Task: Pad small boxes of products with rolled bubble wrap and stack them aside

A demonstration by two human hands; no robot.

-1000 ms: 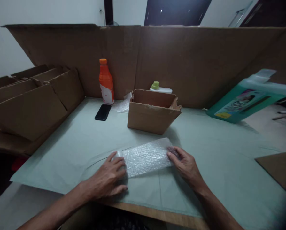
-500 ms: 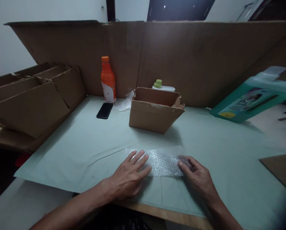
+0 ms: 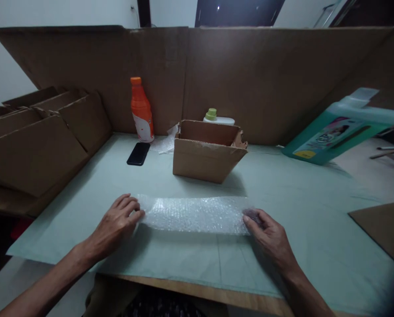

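Note:
A long strip of clear bubble wrap stretches between my two hands, low over the near middle of the table. My left hand pinches its left end, with the fingers bent over the edge. At the right end, my right hand grips the wrap between thumb and fingers; a darker, gathered bit shows there. Just beyond the strip stands an open cardboard box, its inside mostly hidden by the front wall.
Behind the box is a white bottle with a green cap. An orange bottle, a phone and more bubble wrap lie left of it. A green liquid jug leans at right. Cardboard compartments stand at left.
My left hand has moved left, from lying spread on the wrap to pinching its left end. The strip now shows much longer. My right hand keeps its hold.

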